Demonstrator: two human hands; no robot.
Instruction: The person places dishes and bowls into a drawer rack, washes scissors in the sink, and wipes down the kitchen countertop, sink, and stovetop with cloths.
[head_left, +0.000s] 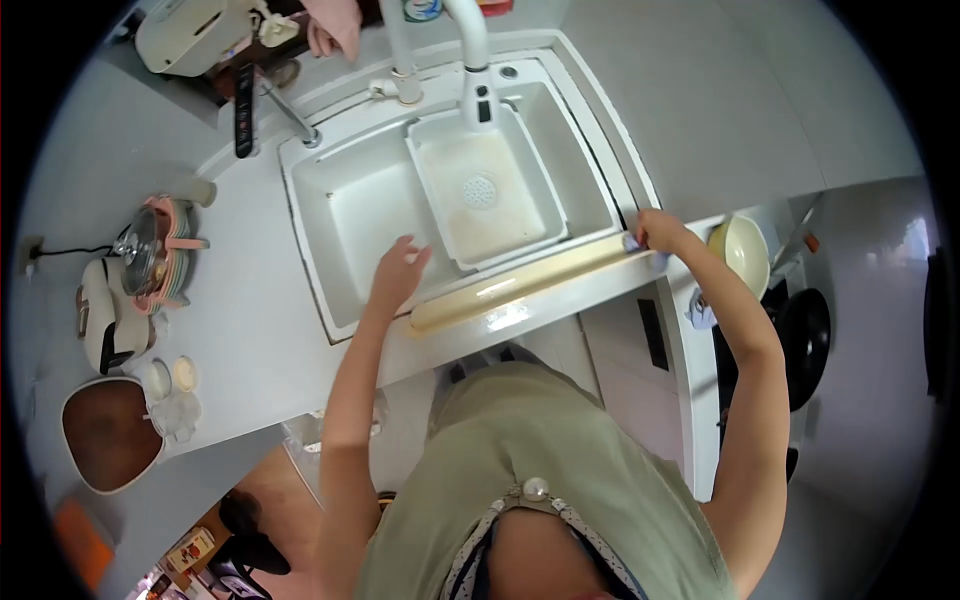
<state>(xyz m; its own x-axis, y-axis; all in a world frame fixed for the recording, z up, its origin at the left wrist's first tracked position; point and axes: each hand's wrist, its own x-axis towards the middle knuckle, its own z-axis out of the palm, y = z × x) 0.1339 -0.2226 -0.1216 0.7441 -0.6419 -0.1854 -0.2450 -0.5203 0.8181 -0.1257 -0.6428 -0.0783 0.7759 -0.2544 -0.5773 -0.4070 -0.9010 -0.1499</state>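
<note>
My left hand point(402, 270) is raised over the left basin of the white sink point(365, 215), its fingers apart and nothing in them. At the sink's front right corner my right hand point(657, 230) is closed on a small bluish-white cloth point(648, 250), which is partly hidden by the fingers. A long cream-coloured strip point(520, 283) lies along the front edge of the sink, between my two hands. A white drain basket point(485, 190) sits in the right part of the sink, under the white faucet point(476, 60).
To the left stand a pink-edged rack point(165, 250), a white appliance point(103, 310), glass jars point(175, 412) and a brown-topped bin point(108, 430). A cream bowl point(742, 255) and black pan point(803, 348) are at the right. Pink gloves point(333, 25) hang behind the sink.
</note>
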